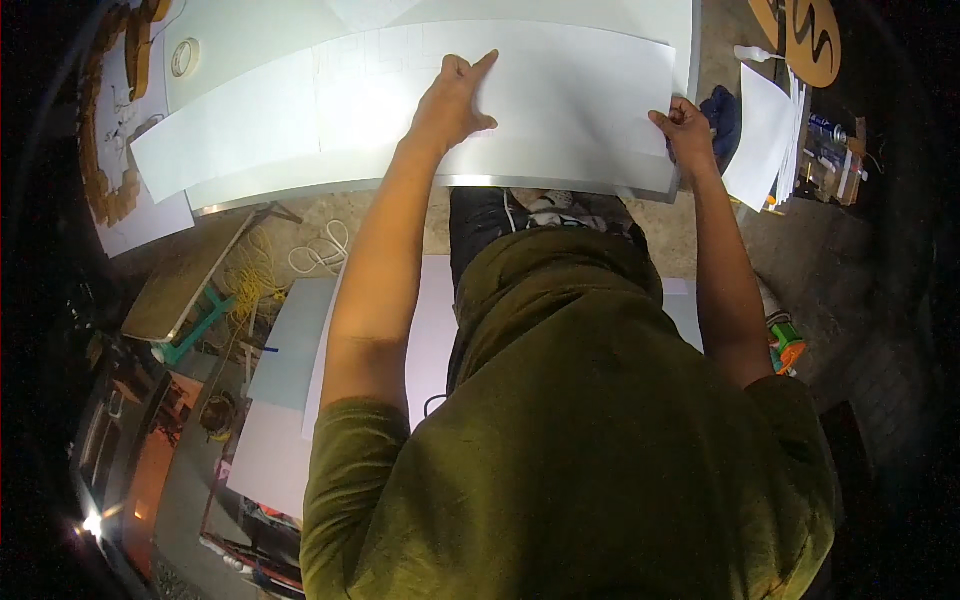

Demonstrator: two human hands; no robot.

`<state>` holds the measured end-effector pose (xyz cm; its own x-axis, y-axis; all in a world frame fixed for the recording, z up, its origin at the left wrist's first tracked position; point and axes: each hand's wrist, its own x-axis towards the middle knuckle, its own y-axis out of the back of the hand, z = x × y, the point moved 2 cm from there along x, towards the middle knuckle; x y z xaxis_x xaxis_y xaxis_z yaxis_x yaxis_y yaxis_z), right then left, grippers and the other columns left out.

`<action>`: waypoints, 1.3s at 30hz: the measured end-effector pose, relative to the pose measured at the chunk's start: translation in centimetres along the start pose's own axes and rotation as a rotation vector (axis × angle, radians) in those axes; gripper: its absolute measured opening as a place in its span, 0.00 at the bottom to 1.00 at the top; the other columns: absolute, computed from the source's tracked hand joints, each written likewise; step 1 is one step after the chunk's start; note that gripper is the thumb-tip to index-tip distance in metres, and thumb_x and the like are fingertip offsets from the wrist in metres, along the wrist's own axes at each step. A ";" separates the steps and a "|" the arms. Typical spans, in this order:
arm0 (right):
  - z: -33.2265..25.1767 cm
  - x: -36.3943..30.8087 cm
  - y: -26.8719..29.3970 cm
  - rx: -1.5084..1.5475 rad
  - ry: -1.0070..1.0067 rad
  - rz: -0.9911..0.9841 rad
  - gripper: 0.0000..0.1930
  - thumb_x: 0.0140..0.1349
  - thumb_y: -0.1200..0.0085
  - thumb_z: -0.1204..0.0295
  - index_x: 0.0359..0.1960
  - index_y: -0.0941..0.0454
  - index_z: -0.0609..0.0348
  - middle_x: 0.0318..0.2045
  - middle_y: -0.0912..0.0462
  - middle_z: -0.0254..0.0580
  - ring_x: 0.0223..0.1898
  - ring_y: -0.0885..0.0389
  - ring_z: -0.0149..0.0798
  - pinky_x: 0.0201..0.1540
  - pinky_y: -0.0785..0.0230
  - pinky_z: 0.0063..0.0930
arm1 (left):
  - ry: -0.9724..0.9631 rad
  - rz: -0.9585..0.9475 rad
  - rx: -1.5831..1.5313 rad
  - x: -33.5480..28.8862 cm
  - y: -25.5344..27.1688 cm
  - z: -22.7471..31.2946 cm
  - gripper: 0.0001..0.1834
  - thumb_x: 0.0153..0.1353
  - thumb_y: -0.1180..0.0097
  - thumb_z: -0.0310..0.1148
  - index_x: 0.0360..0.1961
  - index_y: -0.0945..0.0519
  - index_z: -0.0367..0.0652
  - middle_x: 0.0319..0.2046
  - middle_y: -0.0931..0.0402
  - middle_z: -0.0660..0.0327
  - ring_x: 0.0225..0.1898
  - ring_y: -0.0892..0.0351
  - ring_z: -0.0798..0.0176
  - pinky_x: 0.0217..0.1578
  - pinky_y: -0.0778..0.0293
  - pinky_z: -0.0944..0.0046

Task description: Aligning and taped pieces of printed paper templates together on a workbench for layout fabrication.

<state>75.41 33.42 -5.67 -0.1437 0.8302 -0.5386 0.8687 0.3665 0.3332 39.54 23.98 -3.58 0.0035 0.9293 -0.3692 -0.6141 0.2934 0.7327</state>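
Note:
A long white paper sheet (570,95) with faint pencil-like lines lies across the pale tabletop (250,65), near its front edge. My left hand (450,105) presses on the middle of the sheet, its thumb and a finger stretched apart. At the sheet's right end, my right hand (686,132) pinches the edge of the paper between thumb and fingers. A seam or fold crosses the paper left of my left hand.
A tape roll (184,58) rests at the table's far left, near brown cut-out shapes (118,200). On the right are a dark blue cloth (719,118), stacked white sheets (762,135) and a brown oval board (812,42). Yellow cord (252,272) and white cable (325,250) lie below.

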 end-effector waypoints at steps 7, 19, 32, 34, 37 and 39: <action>1.0 0.6 0.6 -0.093 0.031 0.013 0.10 0.60 0.36 0.76 0.42 0.20 0.65 0.28 0.18 0.31 0.26 0.26 0.23 0.31 0.33 0.19 | 0.021 -0.022 -0.007 0.1 0.2 0.6 0.55 0.39 0.23 0.31 0.71 0.37 0.62 0.51 0.35 0.55 0.51 0.25 0.52 0.54 0.22 0.55; 0.8 0.4 0.5 -0.079 0.016 0.029 0.12 0.58 0.33 0.74 0.42 0.20 0.64 0.29 0.17 0.32 0.27 0.25 0.24 0.32 0.32 0.20 | 0.004 -0.018 -0.025 0.1 0.2 0.5 0.56 0.38 0.22 0.31 0.71 0.37 0.60 0.50 0.36 0.55 0.50 0.24 0.51 0.53 0.22 0.55; 0.4 0.3 0.4 -0.157 0.050 0.081 0.13 0.57 0.32 0.73 0.40 0.21 0.66 0.30 0.15 0.37 0.29 0.21 0.26 0.34 0.28 0.21 | 0.011 -0.039 -0.036 0.0 0.4 0.5 0.56 0.39 0.23 0.29 0.71 0.38 0.61 0.52 0.35 0.54 0.51 0.25 0.49 0.56 0.24 0.56; 0.0 0.1 0.3 -0.186 0.064 0.078 0.14 0.57 0.32 0.73 0.40 0.20 0.66 0.30 0.15 0.37 0.29 0.21 0.27 0.34 0.28 0.21 | 0.019 -0.040 -0.045 -0.1 0.5 0.6 0.55 0.39 0.23 0.30 0.71 0.38 0.60 0.53 0.35 0.54 0.52 0.26 0.49 0.56 0.24 0.55; -0.5 -0.2 0.1 -0.165 0.062 0.101 0.14 0.57 0.31 0.73 0.41 0.20 0.66 0.29 0.16 0.36 0.29 0.22 0.26 0.34 0.29 0.21 | 0.026 -0.045 -0.053 0.0 0.4 0.4 0.55 0.39 0.23 0.30 0.71 0.38 0.61 0.53 0.35 0.53 0.53 0.26 0.48 0.57 0.24 0.55; -0.1 0.0 0.3 -0.184 0.058 0.093 0.14 0.57 0.32 0.73 0.41 0.21 0.66 0.28 0.17 0.35 0.27 0.24 0.26 0.32 0.30 0.21 | 0.019 -0.047 -0.051 0.1 0.4 0.5 0.55 0.39 0.23 0.30 0.71 0.38 0.61 0.53 0.35 0.53 0.53 0.26 0.48 0.57 0.24 0.55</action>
<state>75.65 33.57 -5.44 -0.0984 0.8849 -0.4552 0.7789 0.3532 0.5183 39.66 24.28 -3.04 0.0187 0.9102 -0.4137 -0.6531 0.3244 0.6843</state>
